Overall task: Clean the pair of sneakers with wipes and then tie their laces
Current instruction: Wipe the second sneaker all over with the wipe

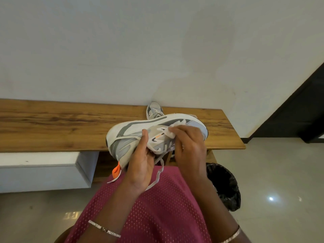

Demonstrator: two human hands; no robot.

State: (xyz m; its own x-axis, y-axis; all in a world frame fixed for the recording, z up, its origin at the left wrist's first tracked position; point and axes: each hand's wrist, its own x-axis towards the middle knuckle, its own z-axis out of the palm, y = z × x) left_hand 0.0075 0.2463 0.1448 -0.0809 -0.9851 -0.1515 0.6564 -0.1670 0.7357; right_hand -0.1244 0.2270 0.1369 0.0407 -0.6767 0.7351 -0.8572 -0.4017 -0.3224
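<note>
A grey and white sneaker (133,132) lies on its side in the air above the bench edge, sole turned away from me. My left hand (140,165) grips it from below, thumb pressed on its side. My right hand (189,148) presses a crumpled white wipe (175,128) against the sneaker's side near the dark logo. Its loose white laces (158,174) dangle over my red clothing, and an orange heel tab (116,171) hangs at the lower left. The second sneaker (154,110) stands on the wooden bench (52,127) against the wall, partly hidden behind the held one.
A white wall rises directly behind the bench. A white cabinet (40,171) sits under the bench on the left. A bin lined with a black bag (226,186) stands on the glossy floor at my right. A dark panel (301,109) is at the far right.
</note>
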